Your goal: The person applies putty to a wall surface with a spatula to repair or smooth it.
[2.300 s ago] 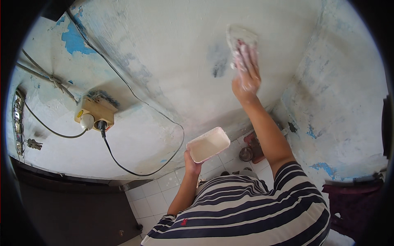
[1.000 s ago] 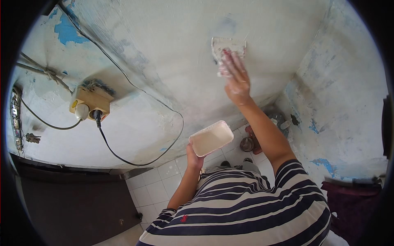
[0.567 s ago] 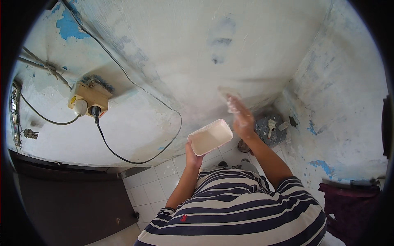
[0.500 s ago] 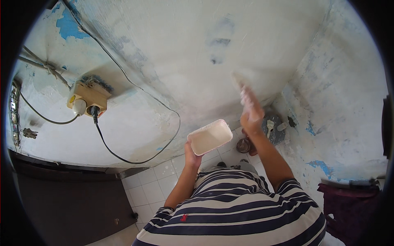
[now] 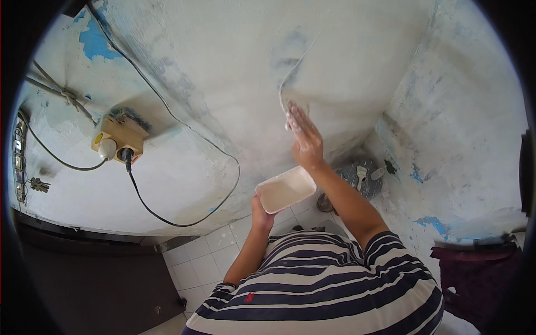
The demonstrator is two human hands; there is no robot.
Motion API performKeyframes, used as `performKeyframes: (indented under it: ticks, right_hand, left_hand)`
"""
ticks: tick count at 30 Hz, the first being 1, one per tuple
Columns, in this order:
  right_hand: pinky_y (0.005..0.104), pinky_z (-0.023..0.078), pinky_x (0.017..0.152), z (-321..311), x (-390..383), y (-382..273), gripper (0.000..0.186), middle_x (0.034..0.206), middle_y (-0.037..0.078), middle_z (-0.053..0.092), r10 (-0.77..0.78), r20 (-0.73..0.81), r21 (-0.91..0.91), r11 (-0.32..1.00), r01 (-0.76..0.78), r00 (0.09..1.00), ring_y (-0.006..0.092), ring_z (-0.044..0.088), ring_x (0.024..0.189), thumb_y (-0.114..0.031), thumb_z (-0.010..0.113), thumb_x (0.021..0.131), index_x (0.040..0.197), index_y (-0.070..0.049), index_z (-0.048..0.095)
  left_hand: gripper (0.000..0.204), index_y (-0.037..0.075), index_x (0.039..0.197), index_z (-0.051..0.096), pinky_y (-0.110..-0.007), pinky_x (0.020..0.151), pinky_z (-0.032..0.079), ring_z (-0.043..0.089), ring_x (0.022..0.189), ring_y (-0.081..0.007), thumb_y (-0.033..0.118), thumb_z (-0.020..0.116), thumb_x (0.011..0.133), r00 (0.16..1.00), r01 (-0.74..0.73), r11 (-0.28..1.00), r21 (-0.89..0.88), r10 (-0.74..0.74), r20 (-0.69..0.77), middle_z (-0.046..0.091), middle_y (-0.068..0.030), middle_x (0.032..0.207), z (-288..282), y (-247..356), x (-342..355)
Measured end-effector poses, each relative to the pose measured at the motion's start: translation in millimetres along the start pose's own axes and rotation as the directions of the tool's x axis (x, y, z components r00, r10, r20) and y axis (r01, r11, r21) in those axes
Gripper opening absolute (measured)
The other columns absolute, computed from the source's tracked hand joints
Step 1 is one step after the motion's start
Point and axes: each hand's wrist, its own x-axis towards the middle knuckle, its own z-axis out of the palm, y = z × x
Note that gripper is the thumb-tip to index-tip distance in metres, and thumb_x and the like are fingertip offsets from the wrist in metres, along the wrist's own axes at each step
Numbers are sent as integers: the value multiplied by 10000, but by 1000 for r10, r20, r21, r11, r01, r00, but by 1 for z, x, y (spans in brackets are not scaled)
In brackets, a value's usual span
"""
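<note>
My left hand [image 5: 262, 214] grips the near left end of a white, shallow rectangular tub [image 5: 286, 190], which is tilted and coated inside with pale paste. Up and to the right of the tub, my right hand [image 5: 306, 134] is against the wall [image 5: 234, 67], its fingers smeared with white paste. The fingers press together along a thin pale scraper [image 5: 283, 107], seen nearly edge-on and partly hidden. From its tip a thin pale line curves up the wall past grey patches.
A cream socket box [image 5: 120, 137] with plugs sits on the left wall, its dark cable [image 5: 237, 173] looping towards the tub. Keys [image 5: 39, 185] hang farther left. At lower right are a paintbrush [image 5: 362, 174] on a dark speckled surface and a maroon cloth [image 5: 474, 279].
My right hand has moved left along the wall with the scraper, and a pale curved line now shows above it. The left hand and tub have barely moved.
</note>
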Motion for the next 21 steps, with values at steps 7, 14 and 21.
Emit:
performKeyframes:
  ticks: [7,14,21]
  right_hand:
    - [362,536,1054,-43,68,2,598,1452,220,613,480,-230,196,875,-443,846,310,623,1321,177,456,861,1428,36,585]
    - [401,529,1078,13,92,0,533,1449,255,593,212,-195,61,977,-204,958,354,600,1338,123,502,899,1422,47,571]
    - [404,576,1003,12,-1,-63,535,1431,259,609,292,48,345,893,-291,955,324,663,1268,131,515,913,1437,38,571]
  left_hand:
    - [504,60,1370,538,-473,871,596,679,1094,-302,429,369,1071,992,-59,990,-127,45,-114,647,-119,1257,0,11,-2]
    - [645,85,1508,448,-556,1075,493,562,1340,-341,518,263,1066,1000,-9,1000,15,9,-17,563,-149,1455,-4,16,2]
    - [644,80,1512,441,-554,1080,490,554,1351,-343,510,258,1070,1000,-18,999,34,19,-15,557,-149,1463,-11,17,9]
